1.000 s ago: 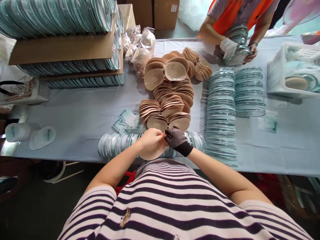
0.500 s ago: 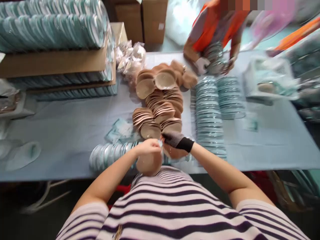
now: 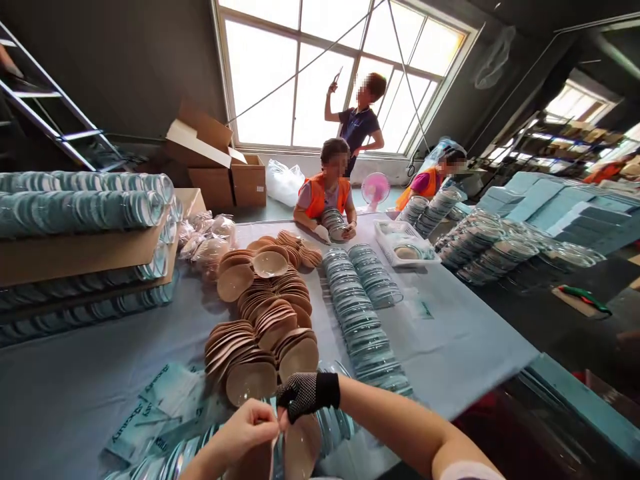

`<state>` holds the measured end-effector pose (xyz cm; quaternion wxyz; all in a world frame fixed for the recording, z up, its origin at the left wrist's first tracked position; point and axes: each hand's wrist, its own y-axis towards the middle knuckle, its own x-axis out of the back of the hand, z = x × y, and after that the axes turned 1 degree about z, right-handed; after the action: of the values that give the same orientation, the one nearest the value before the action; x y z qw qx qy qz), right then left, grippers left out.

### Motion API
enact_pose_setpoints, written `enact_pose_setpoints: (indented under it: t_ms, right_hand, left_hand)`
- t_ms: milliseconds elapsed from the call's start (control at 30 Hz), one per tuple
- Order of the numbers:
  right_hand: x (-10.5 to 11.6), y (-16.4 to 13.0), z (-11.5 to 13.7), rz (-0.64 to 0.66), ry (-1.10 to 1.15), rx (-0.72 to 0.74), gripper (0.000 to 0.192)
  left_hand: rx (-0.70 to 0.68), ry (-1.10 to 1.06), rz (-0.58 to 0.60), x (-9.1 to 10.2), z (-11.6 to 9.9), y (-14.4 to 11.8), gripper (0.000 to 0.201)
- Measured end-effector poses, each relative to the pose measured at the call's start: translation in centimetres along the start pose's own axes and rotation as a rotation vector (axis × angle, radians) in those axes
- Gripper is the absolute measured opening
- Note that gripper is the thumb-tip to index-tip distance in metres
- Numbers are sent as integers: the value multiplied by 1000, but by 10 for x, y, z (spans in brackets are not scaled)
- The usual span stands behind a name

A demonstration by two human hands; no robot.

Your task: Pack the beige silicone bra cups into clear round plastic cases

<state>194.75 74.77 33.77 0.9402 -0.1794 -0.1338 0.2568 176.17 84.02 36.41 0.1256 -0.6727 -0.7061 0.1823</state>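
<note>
Pinching with bare left hand and gloved right hand, close together, at tan cups hung just below. Now looking farther up than half a second ago, past stacked cups just beyond the hands, yet still gripping, so still mid-handling.

We saw the bottom edge cut off the tan cups pinched by the left hand and gloved right hand, which partly hid the row of clear cases, while the left edge cropped the ladder and a slim object before the window was too small to identify.
</note>
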Motion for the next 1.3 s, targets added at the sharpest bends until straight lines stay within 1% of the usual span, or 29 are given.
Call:
enact_pose_setpoints:
  t_ms: [67, 100, 133, 167, 233, 300, 333, 367, 433, 467, 533, 600, 667, 733, 800, 867, 933, 1000, 1067, 1100, 1167, 1200, 1233, 1300]
  right_hand:
    - [-5, 0, -8, -78, 178, 7, 33]
    - [-7, 2, -12, -102, 242, 3, 32]
    - [-8, 3, -14, -107, 261, -12, 31]
    - [-8, 4, -16, -127, 244, -37, 29]
    - [-7, 1, -12, -210, 108, -106, 27]
    - [-5, -5, -1, -302, -99, -141, 22]
    - [-4, -9, 6, -321, -152, -117, 13]
    - [-3, -11, 13, -285, -176, -64, 5]
    - [0, -13, 23, -219, -174, 19, 13]
    - [0, -12, 26, -235, -136, 50, 18]
    - [-3, -9, 28, -220, -82, 90, 27]
    - [-10, -7, 29, -144, -60, 91, 31]
    - [-16, -8, 30, -48, -84, 64, 28]
    - [-20, -10, 32, 9, -137, 38, 24]
    - [-22, -12, 33, 37, -184, 42, 23]
    - [-24, -14, 33, 46, -191, 84, 25]
    - [-27, -17, 33, 40, -145, 162, 29]
    - [-28, -21, 35, 20, -62, 228, 35]
    - [-23, -26, 38, -17, 19, 237, 42]
    - [-17, -30, 41, -42, 44, 226, 45]
    - [2, -39, 51, -77, 41, 211, 49]
    - [12, -43, 57, -77, 6, 219, 50]
    - [22, -46, 63, -64, -51, 238, 51]
    - [32, -44, 79, 3, -218, 288, 47]
  left_hand:
    - [-42, -116, -43, -7, 10, 5, 42]
    - [-59, -190, -53, -10, 16, 8, 42]
    - [-63, -268, -55, -12, 22, 10, 43]
    - [-55, -338, -51, -13, 26, 12, 42]
    - [-17, -412, -59, -16, 31, 14, 40]
    - [12, -366, -101, -18, 32, 11, 39]
    - [29, -300, -119, -19, 32, 8, 38]
    - [41, -249, -125, -19, 32, 5, 37]
    - [102, -328, -158, -17, 34, -1, 34]
    - [116, -363, -183, -15, 35, -5, 32]
    - [74, -376, -179, -14, 36, -11, 26]
    - [44, -349, -157, -15, 33, -19, 22]
    - [55, -292, -129, -17, 28, -27, 22]
    - [78, -227, -107, -19, 22, -34, 22]
    - [83, -182, -98, -21, 17, -39, 22]
    - [77, -175, -97, -23, 13, -42, 22]
    - [70, -227, -87, -26, 10, -42, 22]
    - [50, -358, -67, -31, 9, -38, 26]
    - [31, -553, -75, -38, 11, -32, 31]
    - [36, -643, -106, -41, 14, -30, 34]
    - [90, -760, -170, -45, 23, -32, 38]
    - [129, -777, -162, -46, 28, -37, 39]
    - [168, -770, -124, -45, 33, -45, 44]
    - [238, -704, -16, -42, 41, -61, 63]
